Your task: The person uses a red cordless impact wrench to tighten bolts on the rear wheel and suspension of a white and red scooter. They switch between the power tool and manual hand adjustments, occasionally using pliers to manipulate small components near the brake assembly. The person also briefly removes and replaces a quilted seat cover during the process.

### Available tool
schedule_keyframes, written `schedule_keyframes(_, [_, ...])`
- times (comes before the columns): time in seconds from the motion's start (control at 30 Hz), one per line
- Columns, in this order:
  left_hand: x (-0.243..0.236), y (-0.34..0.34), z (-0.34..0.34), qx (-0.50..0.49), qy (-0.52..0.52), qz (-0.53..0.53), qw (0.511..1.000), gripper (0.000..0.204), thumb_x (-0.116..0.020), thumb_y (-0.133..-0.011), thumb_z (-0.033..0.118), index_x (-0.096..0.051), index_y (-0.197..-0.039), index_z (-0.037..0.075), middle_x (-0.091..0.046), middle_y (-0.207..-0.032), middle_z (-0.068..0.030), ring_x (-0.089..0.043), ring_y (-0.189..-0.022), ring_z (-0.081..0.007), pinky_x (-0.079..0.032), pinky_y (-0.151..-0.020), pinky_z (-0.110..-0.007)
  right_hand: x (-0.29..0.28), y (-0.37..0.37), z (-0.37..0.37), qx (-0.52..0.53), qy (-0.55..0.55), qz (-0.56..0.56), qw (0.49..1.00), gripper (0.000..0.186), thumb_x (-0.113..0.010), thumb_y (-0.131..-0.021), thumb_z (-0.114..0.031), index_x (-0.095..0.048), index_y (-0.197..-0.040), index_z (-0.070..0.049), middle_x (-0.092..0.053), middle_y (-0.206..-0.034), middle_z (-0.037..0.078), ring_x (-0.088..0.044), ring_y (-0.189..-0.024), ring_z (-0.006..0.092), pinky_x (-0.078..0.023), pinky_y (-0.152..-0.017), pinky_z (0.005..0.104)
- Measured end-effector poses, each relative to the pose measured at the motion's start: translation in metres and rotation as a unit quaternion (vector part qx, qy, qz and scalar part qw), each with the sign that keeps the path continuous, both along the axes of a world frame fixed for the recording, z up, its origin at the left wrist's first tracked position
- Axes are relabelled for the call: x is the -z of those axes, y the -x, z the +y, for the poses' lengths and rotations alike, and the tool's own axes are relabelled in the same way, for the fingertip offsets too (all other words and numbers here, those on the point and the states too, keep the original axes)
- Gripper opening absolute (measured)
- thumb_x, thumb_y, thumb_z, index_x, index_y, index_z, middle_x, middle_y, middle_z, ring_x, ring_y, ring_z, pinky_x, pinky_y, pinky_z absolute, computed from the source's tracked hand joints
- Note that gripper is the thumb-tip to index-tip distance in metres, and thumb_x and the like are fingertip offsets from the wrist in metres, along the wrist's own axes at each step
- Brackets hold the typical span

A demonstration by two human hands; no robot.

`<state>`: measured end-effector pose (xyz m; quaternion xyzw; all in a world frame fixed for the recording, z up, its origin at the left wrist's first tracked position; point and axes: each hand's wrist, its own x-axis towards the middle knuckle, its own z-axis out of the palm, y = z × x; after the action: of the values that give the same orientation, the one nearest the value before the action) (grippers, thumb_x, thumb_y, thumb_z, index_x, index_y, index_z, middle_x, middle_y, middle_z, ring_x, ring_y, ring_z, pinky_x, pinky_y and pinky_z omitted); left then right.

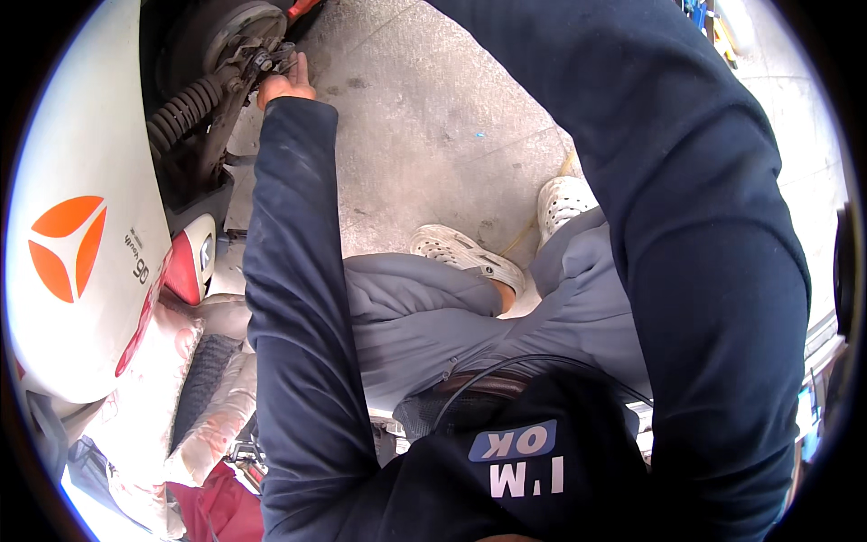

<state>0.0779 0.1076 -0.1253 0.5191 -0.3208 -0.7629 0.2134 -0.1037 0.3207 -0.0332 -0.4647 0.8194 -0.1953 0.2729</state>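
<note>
At the upper left, my left hand point(287, 88) is up against the metal parts by the wheel hub point(262, 61) of a white scooter. Two of its fingers point upward; the others are bent in among the parts, and what they grip is hidden. Beside the hand are a dark coil spring point(187, 110) and the round drum of the wheel point(242, 25). My right arm point(668, 135) reaches over the top edge, so the right hand is out of sight. A red-orange piece point(302, 7), perhaps a handle, shows near the wheel at the top.
The scooter's white body panel point(86, 163) with an orange emblem fills the left side, above a red and white tail light point(188, 257). Below are a pale padded cover point(217, 425) and red cloth point(217, 506). My feet in white clogs point(465, 253) rest on the concrete floor point(424, 117).
</note>
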Motion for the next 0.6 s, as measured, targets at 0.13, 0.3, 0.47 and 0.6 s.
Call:
schedule_keyframes(0.13, [0.008,-0.006,-0.014,-0.007,-0.018,-0.002,1.0,0.038,-0.03,-0.102,0.007,-0.048,-0.132,-0.007,-0.056,-0.128,-0.0254,-0.055,-0.123,-0.0388,-0.056,-0.099,-0.052,0.007,-0.023,-0.002,0.049,0.027,0.005,0.998,0.064,-0.067,-0.081,-0.067,-0.077,-0.098,-0.006,-0.072,-0.099,0.021,-0.068,-0.1,0.0356,-0.053,-0.087,0.0437])
schedule_keyframes(0.3, [0.007,-0.003,0.002,0.031,0.013,-0.037,0.999,0.037,-0.03,-0.104,0.012,-0.053,-0.128,-0.003,-0.059,-0.122,-0.0214,-0.058,-0.118,-0.0358,-0.055,-0.099,-0.055,0.016,-0.011,-0.003,-0.001,0.004,0.003,1.0,0.057,-0.072,-0.081,-0.057,-0.075,-0.108,-0.007,-0.072,-0.105,0.02,-0.067,-0.106,0.0349,-0.053,-0.09,0.043])
schedule_keyframes(0.47, [0.013,-0.005,0.007,0.058,0.033,-0.017,0.998,0.033,-0.033,-0.106,0.022,-0.053,-0.127,0.007,-0.061,-0.115,-0.0138,-0.061,-0.105,-0.03,-0.051,-0.098,-0.052,0.024,-0.004,0.001,-0.019,-0.015,0.047,0.999,0.037,-0.074,-0.082,-0.04,-0.076,-0.105,-0.012,-0.073,-0.1,0.018,-0.068,-0.103,0.0334,-0.054,-0.088,0.0432])
schedule_keyframes(0.6, [0.01,-0.011,-0.002,0.038,-0.03,0.013,0.999,0.029,-0.044,-0.106,0.029,-0.055,-0.12,0.006,-0.056,-0.098,-0.0065,-0.052,-0.089,-0.0215,-0.049,-0.083,-0.044,0.008,-0.017,0.008,0.032,0.004,0.019,0.999,0.034,-0.07,-0.086,-0.041,-0.076,-0.105,-0.012,-0.073,-0.098,0.018,-0.069,-0.099,0.0337,-0.054,-0.085,0.0432])
